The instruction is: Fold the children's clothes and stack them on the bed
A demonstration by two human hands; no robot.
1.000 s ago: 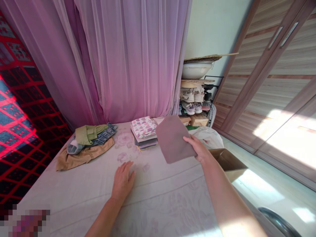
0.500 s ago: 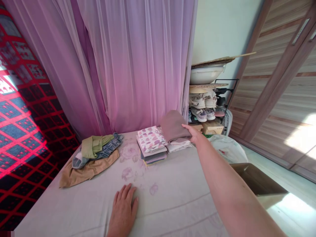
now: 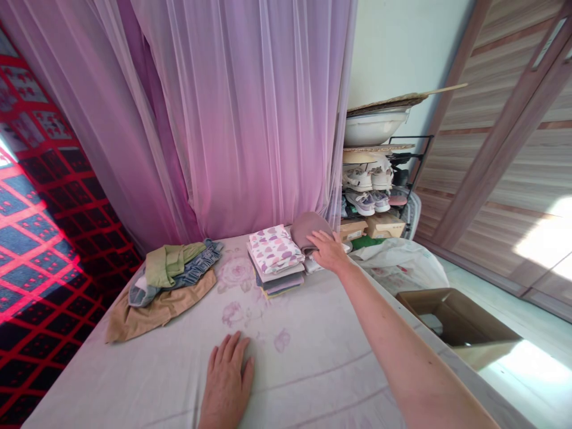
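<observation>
**Bed full of folded clothes, right hand patting down a mauve piece**

Far left of my left hand was a red-and-black patterned rug (image 3: 40,238), with a sheer pink curtain (image 3: 241,119) hanging behind the bed. Up and to the left of that hand sat a loose heap: an olive-green garment (image 3: 167,265), denim shorts (image 3: 196,259) and a tan garment (image 3: 161,310), all on a pale floral bedsheet (image 3: 313,339). The left hand (image 3: 227,381) lay flat and open on the sheet, fingers spread, holding nothing.

Up and to the right of it was a neat stack of folded clothes with a heart-print top (image 3: 273,249). Right beside that, the mauve folded cloth (image 3: 307,231) sat on some white folded clothes (image 3: 313,265), close to the curtain. The right hand (image 3: 328,250) was open, fingertips resting on the cloth's near edge, pressing rather than gripping.

Further right were a white plastic bag (image 3: 400,265), a cardboard box (image 3: 456,316) and a shoe rack with sneakers (image 3: 360,179).

My worry: that mauve piece looked perched on a narrow base. A hard push could slide it off the white clothes, or shove the heart-print stack over, and soft sheets give little grip. Anything slipping right could end up by the bag.
</observation>
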